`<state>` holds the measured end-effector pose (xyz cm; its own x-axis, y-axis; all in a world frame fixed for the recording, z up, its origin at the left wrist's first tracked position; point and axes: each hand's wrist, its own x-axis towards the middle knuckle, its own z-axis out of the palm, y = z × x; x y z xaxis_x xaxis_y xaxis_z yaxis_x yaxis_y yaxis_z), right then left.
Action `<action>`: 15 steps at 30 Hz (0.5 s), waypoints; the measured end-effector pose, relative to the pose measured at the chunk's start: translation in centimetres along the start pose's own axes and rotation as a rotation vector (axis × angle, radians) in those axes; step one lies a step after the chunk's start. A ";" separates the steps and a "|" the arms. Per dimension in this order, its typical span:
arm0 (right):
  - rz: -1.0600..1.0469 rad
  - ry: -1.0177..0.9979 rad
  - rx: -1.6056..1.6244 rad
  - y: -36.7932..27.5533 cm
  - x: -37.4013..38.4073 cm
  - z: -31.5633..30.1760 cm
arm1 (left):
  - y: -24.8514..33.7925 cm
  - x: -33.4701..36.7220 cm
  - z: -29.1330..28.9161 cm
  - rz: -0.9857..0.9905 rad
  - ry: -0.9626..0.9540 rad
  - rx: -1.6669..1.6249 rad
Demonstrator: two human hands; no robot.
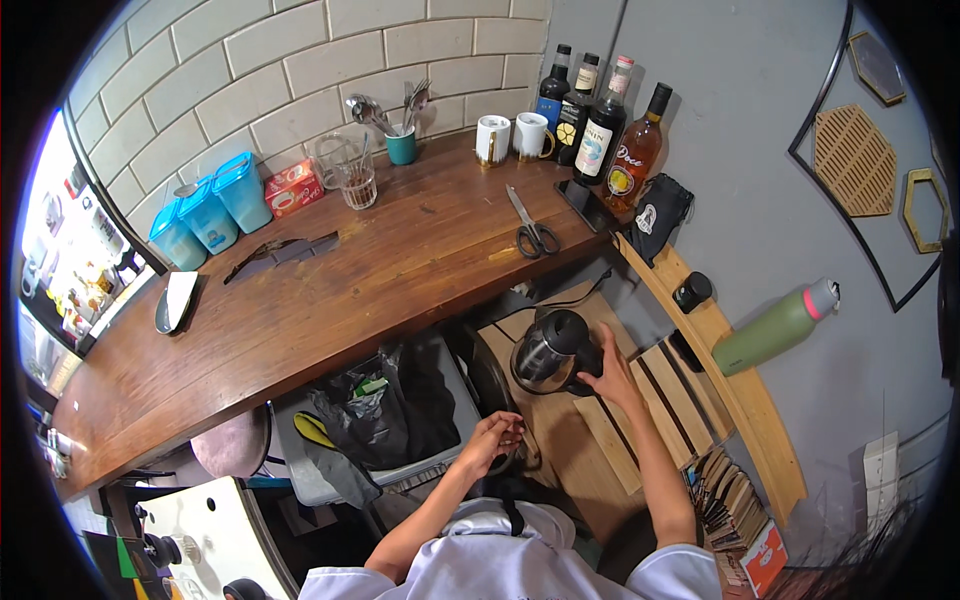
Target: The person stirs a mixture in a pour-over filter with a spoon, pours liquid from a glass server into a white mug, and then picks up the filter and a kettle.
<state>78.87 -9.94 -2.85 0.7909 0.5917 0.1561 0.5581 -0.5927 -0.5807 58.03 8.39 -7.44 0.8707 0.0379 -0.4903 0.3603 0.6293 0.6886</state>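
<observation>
A black electric kettle (548,352) with a dark see-through body stands over the light wooden surface below the counter. My right hand (612,374) is closed around its handle on the right side. To the left and nearer to me, my left hand (492,440) has its fingers curled in beside the grey bin. Whatever those fingers hold, if anything, is hidden. The kettle and my left hand are apart. Whether the kettle's base touches the wood cannot be made out.
The brown wooden counter (400,262) carries scissors (530,225), a phone (586,206), white mugs (493,140), several bottles and blue containers (241,190). Under its edge sits a grey bin (446,385) with a black bag. A green flask (768,330) is on the narrow wooden ledge (745,395).
</observation>
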 end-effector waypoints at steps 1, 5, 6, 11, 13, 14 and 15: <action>0.002 0.002 0.000 1.1 -0.4 0.8 | -0.2 0.2 -0.1 -0.001 -0.002 0.002; 0.047 0.134 0.157 5.8 -1.3 3.6 | -0.8 0.9 0.2 -0.013 -0.037 0.005; 0.173 0.027 0.221 6.7 -1.3 4.0 | -0.8 1.0 0.4 -0.019 -0.035 0.005; 0.325 -0.069 0.521 7.0 -0.9 4.8 | -1.0 1.1 0.5 -0.020 0.014 0.009; 0.358 -0.087 0.613 8.4 -1.0 5.3 | -1.1 1.4 0.9 -0.025 0.028 0.004; 0.417 -0.055 0.607 8.5 -1.1 5.7 | -1.2 1.4 0.8 -0.018 0.037 -0.014; 0.475 -0.024 0.601 8.7 -1.0 6.1 | -1.3 1.5 0.7 -0.009 0.046 -0.032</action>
<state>81.41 -12.35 -12.89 0.9024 0.3633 -0.2318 -0.0780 -0.3915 -0.9169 59.11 7.02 -8.69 0.8508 0.0673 -0.5211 0.3566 0.6545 0.6667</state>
